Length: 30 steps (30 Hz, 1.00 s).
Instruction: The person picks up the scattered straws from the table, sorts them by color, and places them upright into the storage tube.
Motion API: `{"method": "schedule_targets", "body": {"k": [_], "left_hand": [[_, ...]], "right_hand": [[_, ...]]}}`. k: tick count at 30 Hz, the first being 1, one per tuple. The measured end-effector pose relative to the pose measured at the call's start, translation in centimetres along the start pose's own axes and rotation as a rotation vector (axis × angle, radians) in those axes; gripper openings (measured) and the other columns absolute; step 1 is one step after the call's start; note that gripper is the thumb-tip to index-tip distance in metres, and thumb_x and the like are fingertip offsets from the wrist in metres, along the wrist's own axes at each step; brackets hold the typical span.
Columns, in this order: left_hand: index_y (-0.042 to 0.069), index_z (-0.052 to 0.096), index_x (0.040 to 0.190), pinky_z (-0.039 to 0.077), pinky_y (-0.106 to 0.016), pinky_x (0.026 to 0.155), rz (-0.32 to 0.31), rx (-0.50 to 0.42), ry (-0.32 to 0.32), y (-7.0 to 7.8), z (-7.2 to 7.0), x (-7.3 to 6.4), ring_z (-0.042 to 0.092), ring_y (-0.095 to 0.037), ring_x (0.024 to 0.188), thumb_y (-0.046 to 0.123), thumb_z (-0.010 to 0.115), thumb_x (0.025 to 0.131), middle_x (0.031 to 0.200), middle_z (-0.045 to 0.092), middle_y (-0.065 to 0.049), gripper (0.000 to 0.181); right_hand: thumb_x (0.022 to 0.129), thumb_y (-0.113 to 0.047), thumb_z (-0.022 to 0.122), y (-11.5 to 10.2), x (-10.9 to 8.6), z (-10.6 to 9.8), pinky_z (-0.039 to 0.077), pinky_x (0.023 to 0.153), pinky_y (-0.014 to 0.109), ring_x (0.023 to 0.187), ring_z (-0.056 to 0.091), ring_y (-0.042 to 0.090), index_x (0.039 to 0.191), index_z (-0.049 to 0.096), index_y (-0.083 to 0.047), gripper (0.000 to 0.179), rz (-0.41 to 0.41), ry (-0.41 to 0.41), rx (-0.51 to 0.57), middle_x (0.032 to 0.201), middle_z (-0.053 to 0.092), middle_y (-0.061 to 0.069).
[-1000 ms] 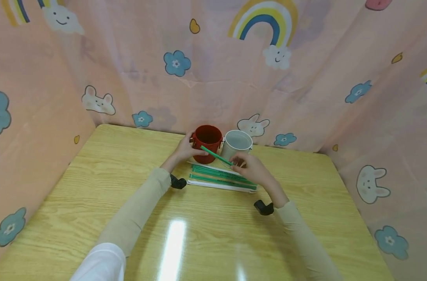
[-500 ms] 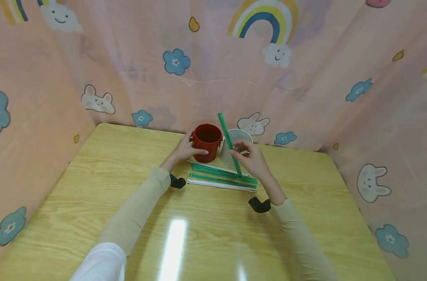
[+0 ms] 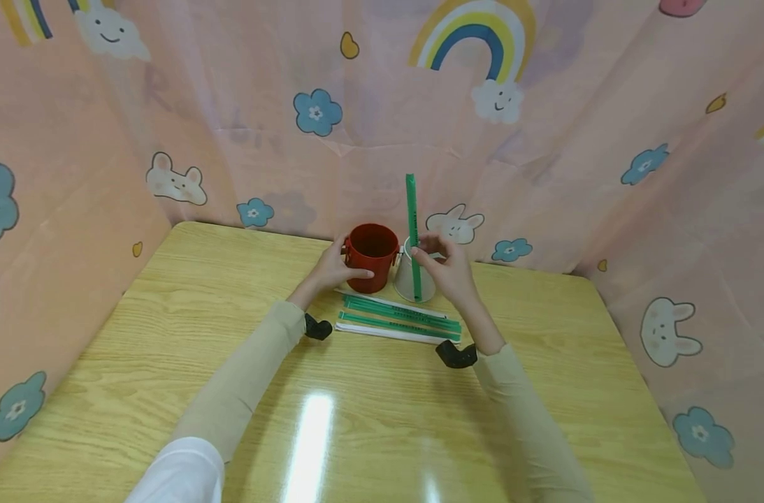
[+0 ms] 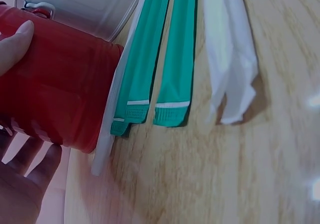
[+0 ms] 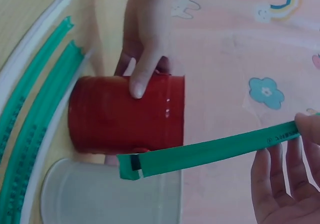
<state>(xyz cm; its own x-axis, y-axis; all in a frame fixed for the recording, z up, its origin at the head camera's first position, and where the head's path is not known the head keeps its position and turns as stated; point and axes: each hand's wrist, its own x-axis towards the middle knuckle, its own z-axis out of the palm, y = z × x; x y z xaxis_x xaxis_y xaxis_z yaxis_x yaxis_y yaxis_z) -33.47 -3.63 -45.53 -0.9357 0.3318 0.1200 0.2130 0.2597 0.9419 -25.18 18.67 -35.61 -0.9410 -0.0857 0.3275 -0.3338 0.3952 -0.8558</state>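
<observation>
My left hand [image 3: 327, 271] grips the small red bucket [image 3: 369, 263] by its side, the thumb lying across the front wall. In my right hand [image 3: 449, 271] a long green wrapped straw [image 5: 215, 156] is pinched between thumb and fingers. It stands nearly upright in the head view, its lower end overlapping the white bucket [image 5: 110, 196]. That lower end shows in the right wrist view close beside the red bucket, outside its wall. The white bucket stands right next to the red one, partly hidden by my right hand in the head view.
Several green wrapped straws [image 4: 175, 73] and white wrapped ones [image 4: 231, 48] lie side by side on the wooden table [image 3: 369, 419], just in front of the buckets. A pink patterned curtain [image 3: 369, 181] hangs behind the table's back edge.
My right hand has turned the green straw from slanting across the red bucket to nearly upright and moved it slightly up, before the white bucket. My left hand stays on the red bucket.
</observation>
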Motion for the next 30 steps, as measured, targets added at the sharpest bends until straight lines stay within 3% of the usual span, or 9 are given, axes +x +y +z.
{"method": "schedule_targets", "body": {"k": [8,16,24,30], "left_hand": [[0.015,0.032,0.146,0.041,-0.049,0.106,-0.001,-0.014,-0.008,-0.3,0.0,0.1,0.043,-0.030,0.130,0.016,0.083,0.074,0.143,0.043,-0.008,0.087],[0.014,0.030,0.147,0.041,-0.048,0.106,-0.003,-0.015,-0.011,-0.3,-0.1,0.2,0.043,-0.029,0.129,0.015,0.083,0.075,0.144,0.042,-0.008,0.089],[0.014,0.031,0.146,0.042,-0.047,0.105,-0.007,-0.008,-0.010,-0.1,-0.1,0.1,0.045,-0.029,0.127,0.016,0.082,0.075,0.142,0.044,-0.009,0.087],[0.014,0.032,0.144,0.043,-0.049,0.104,-0.001,-0.014,-0.011,-0.2,0.0,0.0,0.045,-0.031,0.127,0.016,0.082,0.075,0.141,0.044,-0.009,0.086]], "right_hand": [[0.091,-0.005,0.064,-1.7,0.6,0.9,0.050,0.081,0.019,0.087,0.056,0.005,0.112,0.061,0.007,0.025,-0.054,0.126,0.055,0.097,0.060,0.014],[0.091,0.000,0.062,-5.1,0.6,1.4,0.049,0.077,0.014,0.084,0.055,0.001,0.110,0.058,0.013,0.024,-0.103,0.195,0.134,0.089,0.057,0.000],[0.089,0.003,0.063,-5.0,1.8,2.3,0.049,0.072,0.014,0.082,0.055,0.001,0.105,0.056,0.014,0.021,-0.146,0.305,0.248,0.085,0.056,-0.009],[0.089,0.004,0.062,-4.2,2.3,3.1,0.049,0.072,0.013,0.083,0.056,0.002,0.104,0.057,0.014,0.019,-0.143,0.321,0.278,0.086,0.056,-0.007]]}}
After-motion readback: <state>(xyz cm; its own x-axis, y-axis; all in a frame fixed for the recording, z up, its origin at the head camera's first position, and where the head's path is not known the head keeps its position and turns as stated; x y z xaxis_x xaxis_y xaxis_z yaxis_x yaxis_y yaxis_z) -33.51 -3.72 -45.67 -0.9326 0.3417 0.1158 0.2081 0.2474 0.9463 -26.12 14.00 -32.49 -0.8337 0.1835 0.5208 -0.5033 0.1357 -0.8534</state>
